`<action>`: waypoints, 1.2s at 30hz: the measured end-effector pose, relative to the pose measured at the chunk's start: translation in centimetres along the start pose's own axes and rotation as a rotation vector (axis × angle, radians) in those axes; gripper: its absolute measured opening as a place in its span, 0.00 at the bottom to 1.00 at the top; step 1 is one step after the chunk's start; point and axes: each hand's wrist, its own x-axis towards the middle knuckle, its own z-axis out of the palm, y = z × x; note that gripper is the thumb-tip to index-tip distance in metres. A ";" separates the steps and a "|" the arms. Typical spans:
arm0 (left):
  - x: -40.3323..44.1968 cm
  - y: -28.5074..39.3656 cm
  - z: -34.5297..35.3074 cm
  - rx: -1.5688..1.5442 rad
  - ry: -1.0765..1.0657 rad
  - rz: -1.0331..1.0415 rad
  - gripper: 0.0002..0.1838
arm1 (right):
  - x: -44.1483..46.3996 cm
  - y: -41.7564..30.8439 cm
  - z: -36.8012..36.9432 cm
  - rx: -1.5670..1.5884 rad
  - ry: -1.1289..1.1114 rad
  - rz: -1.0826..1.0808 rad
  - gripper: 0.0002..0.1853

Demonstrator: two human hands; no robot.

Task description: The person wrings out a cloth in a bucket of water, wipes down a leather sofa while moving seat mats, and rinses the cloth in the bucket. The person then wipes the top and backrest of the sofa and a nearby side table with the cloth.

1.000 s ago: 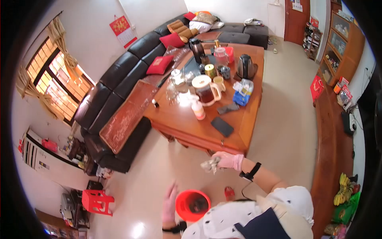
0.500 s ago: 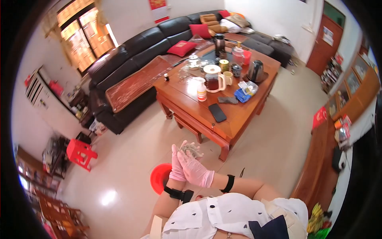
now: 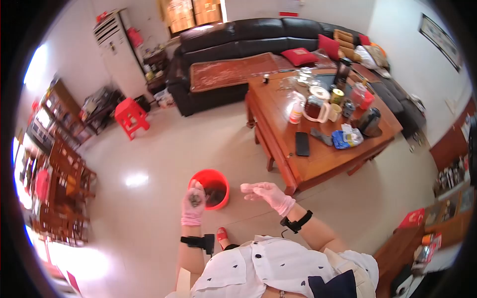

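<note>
My left hand, in a pink glove, is beside the left rim of a red bucket. Its palm is turned up, and a mottled dark grey clump lies in the cupped hand; I cannot make out its material. Inside the bucket is a dark mass, partly hidden by the rim. My right hand, gloved the same way, is raised to the right of the bucket. Its fingers are bent and apart, with nothing seen in them. Black straps circle both wrists.
A wooden table at right bears a phone, a grey cloth, a blue packet, a spray bottle and a glass pot. A red stool stands at left, and a dark sofa lines the back.
My hands were pressed together around a greyish clump; now they are apart, left hand to the left, right hand to the right. The view has swung left, showing more of the bucket.
</note>
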 end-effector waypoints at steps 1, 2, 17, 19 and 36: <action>-1.7 2.1 -0.8 -0.058 0.062 0.120 0.17 | -0.5 0.0 -0.1 0.003 -0.042 0.028 0.21; -3.9 4.3 -1.8 -0.116 0.129 0.254 0.19 | -1.0 -0.1 0.0 0.082 -0.036 0.068 0.22; -25.5 18.6 -11.3 0.237 0.158 0.949 0.21 | 8.5 1.6 6.6 0.026 -0.068 0.263 0.29; -25.2 20.0 -9.9 0.006 0.301 0.950 0.14 | 11.6 2.9 7.2 0.050 -0.130 0.312 0.28; -25.8 30.5 -18.4 -0.112 0.161 1.028 0.16 | 29.7 14.9 17.8 -0.728 -0.361 0.676 0.18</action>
